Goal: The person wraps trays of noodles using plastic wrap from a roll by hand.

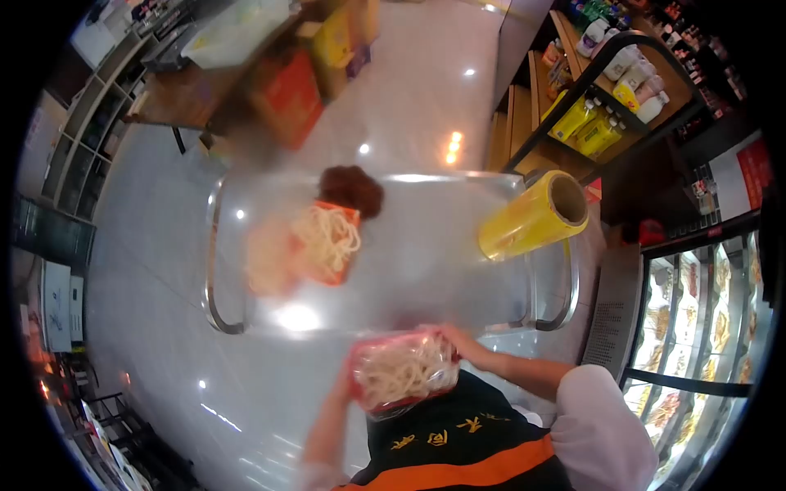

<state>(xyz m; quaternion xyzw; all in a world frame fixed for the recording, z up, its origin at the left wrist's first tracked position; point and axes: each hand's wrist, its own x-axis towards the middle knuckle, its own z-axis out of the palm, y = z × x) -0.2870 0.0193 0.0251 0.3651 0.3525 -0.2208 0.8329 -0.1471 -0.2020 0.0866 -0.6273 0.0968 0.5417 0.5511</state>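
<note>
Close to my apron, a red tray of pale noodle-like food (403, 370) under clear film is held between both hands, just off the near edge of the metal table (426, 286). My left hand (350, 385) is at the tray's left side, blurred. At its upper right corner, my right hand (458, 340) grips the rim. On the table stands an orange-red tray of uncovered pale strips (327, 239), with a dark reddish-brown heap (352, 190) behind it and a blurred pale item (272, 255) to its left. A yellow roll of film (532, 217) lies at the table's right.
Curved metal rails (214, 262) bound the table. Beyond it are a red box (293, 96) and a side table holding a white bin (233, 37). A bottle shelf (610, 90) stands at upper right, a lit display fridge (692, 327) at right.
</note>
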